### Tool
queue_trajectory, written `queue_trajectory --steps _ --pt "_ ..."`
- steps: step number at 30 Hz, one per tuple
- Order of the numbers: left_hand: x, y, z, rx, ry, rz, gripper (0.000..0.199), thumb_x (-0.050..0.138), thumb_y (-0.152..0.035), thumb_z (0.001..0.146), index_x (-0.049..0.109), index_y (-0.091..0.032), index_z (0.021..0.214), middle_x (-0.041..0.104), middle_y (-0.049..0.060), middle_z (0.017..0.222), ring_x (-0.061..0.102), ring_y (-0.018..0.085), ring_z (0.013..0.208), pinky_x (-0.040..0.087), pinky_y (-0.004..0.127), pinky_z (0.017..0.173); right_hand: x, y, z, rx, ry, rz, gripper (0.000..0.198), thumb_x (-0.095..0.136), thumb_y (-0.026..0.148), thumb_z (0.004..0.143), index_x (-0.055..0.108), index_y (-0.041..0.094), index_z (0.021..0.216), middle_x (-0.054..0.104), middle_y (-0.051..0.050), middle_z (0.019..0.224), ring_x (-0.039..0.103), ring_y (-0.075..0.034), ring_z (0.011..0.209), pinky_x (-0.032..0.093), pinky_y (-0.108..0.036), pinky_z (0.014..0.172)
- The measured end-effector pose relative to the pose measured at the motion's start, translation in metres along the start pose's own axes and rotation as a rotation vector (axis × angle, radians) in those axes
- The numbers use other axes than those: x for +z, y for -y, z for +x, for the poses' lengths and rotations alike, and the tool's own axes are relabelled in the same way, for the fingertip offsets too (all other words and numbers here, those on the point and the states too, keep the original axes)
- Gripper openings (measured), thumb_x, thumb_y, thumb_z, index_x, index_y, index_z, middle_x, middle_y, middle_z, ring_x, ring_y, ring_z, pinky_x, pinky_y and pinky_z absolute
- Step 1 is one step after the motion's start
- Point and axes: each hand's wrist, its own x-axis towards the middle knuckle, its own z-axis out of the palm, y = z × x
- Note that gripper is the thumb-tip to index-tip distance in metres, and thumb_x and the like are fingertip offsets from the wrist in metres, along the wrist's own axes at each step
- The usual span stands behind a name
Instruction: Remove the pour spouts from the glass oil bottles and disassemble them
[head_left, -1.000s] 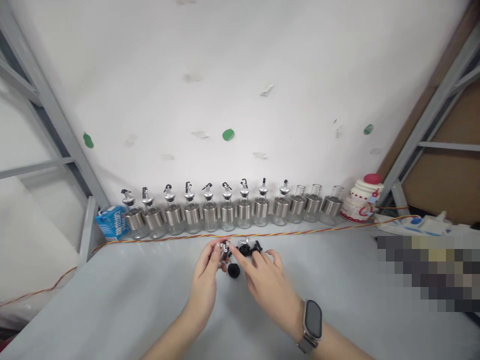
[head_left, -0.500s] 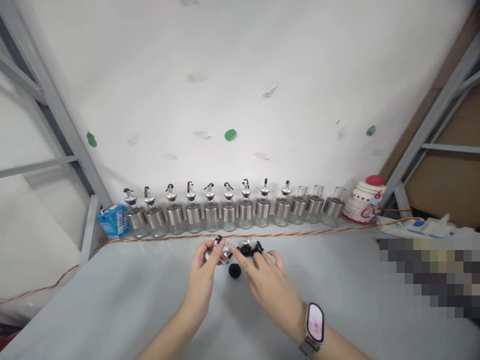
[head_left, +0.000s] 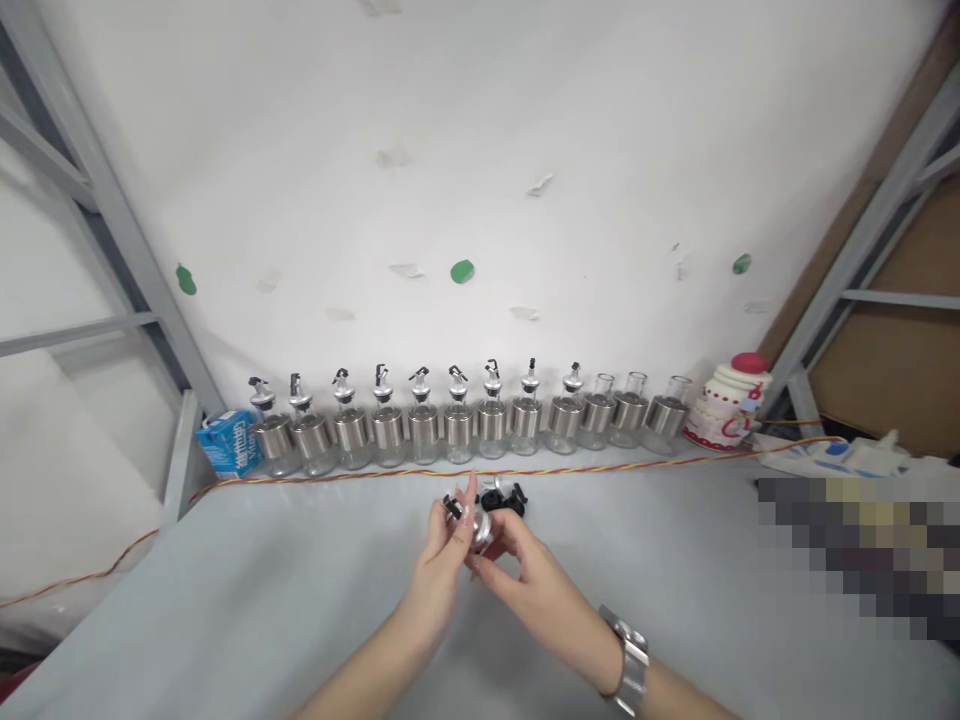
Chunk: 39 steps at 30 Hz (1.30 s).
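Observation:
In front of me, my left hand (head_left: 439,575) is closed around a silver pour spout (head_left: 481,530) with a black flip cap (head_left: 452,507), which pokes out between thumb and fingers. My right hand (head_left: 540,575) meets it from the right, thumb and fingers closed about the wide silver base. What lies under that base is hidden by the fingers. Just beyond the right fingers, several loose black parts (head_left: 514,499) and a silver piece (head_left: 493,484) lie together on the grey table (head_left: 322,560).
Along the wall stands a row of glass bottles with steel sleeves (head_left: 423,425); most carry pour spouts, while the rightmost bottles (head_left: 667,412) have bare necks. A blue carton (head_left: 229,445), a cake-shaped jar (head_left: 727,405), a white model boat (head_left: 847,455) and a twisted wire (head_left: 570,470) are also there.
My left hand has moved right with the pour spout. My right hand has turned and closed in on the spout's base. The round black piece on the table is out of sight.

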Motion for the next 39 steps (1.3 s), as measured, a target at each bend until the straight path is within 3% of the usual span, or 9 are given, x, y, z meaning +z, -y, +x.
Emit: queue_trajectory --steps 3,6,13,20,23,27,31,35,39 --pt "0.000 -0.001 0.000 0.011 -0.041 -0.046 0.036 0.052 -0.042 0.076 0.052 -0.026 0.108 0.050 0.002 0.118 0.036 0.019 0.116 0.033 0.026 0.089 -0.002 -0.002 0.000 -0.110 -0.077 -0.264 0.041 0.049 0.021 0.080 0.037 0.022 0.120 0.058 -0.003 0.088 0.053 -0.016 0.081 0.042 -0.035 0.080" --pt "-0.002 -0.002 0.001 0.050 -0.100 -0.146 0.030 0.054 -0.039 0.075 0.054 -0.022 0.099 0.054 0.005 0.113 0.043 0.020 0.110 0.035 0.030 0.086 -0.002 0.000 -0.002 -0.205 -0.015 -0.400 0.056 0.050 0.021 0.080 0.026 0.026 0.131 0.058 -0.002 0.084 0.052 -0.017 0.082 0.035 -0.041 0.087" --pt "0.000 -0.012 -0.005 -0.007 -0.045 -0.361 0.024 0.059 -0.038 0.071 0.053 -0.020 0.086 0.053 0.005 0.113 0.049 0.019 0.099 0.043 0.025 0.066 0.004 0.000 -0.004 -0.023 0.080 0.219 0.052 0.047 0.026 0.083 0.026 0.029 0.130 0.056 0.001 0.084 0.052 -0.010 0.072 0.045 -0.030 0.075" --pt "0.004 -0.015 -0.008 0.006 -0.036 -0.397 0.025 0.062 -0.036 0.068 0.045 -0.018 0.069 0.058 0.003 0.094 0.054 0.014 0.076 0.039 0.020 0.049 0.002 -0.004 -0.003 0.000 0.050 0.249 0.049 0.050 0.026 0.081 0.033 0.028 0.127 0.056 0.002 0.080 0.052 -0.010 0.068 0.047 -0.032 0.074" --pt "0.002 -0.014 -0.007 0.027 -0.040 -0.342 0.022 0.061 -0.036 0.070 0.046 -0.019 0.071 0.059 0.002 0.089 0.054 0.015 0.076 0.039 0.020 0.052 0.001 0.001 -0.004 -0.009 0.050 0.188 0.052 0.051 0.024 0.080 0.032 0.028 0.128 0.057 0.002 0.081 0.053 -0.011 0.071 0.046 -0.032 0.077" --pt "0.004 -0.005 -0.006 0.076 -0.011 -0.246 0.021 0.063 -0.033 0.069 0.051 -0.019 0.078 0.062 0.001 0.082 0.056 0.016 0.082 0.042 0.025 0.069 0.002 0.001 -0.006 -0.095 -0.039 -0.021 0.056 0.052 0.018 0.078 0.030 0.028 0.128 0.053 -0.004 0.108 0.052 -0.015 0.088 0.042 -0.035 0.086" --pt "0.010 0.002 -0.009 0.127 0.074 -0.180 0.022 0.064 -0.033 0.068 0.052 -0.019 0.080 0.058 0.008 0.108 0.050 0.021 0.103 0.036 0.032 0.087 0.003 -0.006 -0.006 -0.204 -0.133 -0.226 0.044 0.047 0.015 0.079 0.040 0.025 0.121 0.052 -0.007 0.112 0.047 -0.018 0.104 0.040 -0.037 0.089" --pt "0.007 -0.004 -0.012 0.182 -0.024 -0.020 0.020 0.049 -0.039 0.078 0.049 -0.021 0.086 0.056 0.007 0.110 0.050 0.020 0.102 0.037 0.032 0.085 -0.001 -0.008 -0.004 -0.237 -0.177 -0.317 0.035 0.050 0.018 0.078 0.046 0.024 0.113 0.057 -0.006 0.101 0.052 -0.018 0.096 0.044 -0.034 0.082" --pt "-0.003 -0.013 -0.008 0.342 -0.104 0.328 0.017 0.048 -0.037 0.079 0.052 -0.021 0.083 0.059 0.002 0.082 0.054 0.016 0.078 0.039 0.027 0.073 -0.003 -0.007 -0.002 -0.249 -0.176 -0.423 0.030 0.052 0.018 0.077 0.049 0.022 0.106 0.059 -0.005 0.090 0.054 -0.019 0.085 0.045 -0.033 0.075"
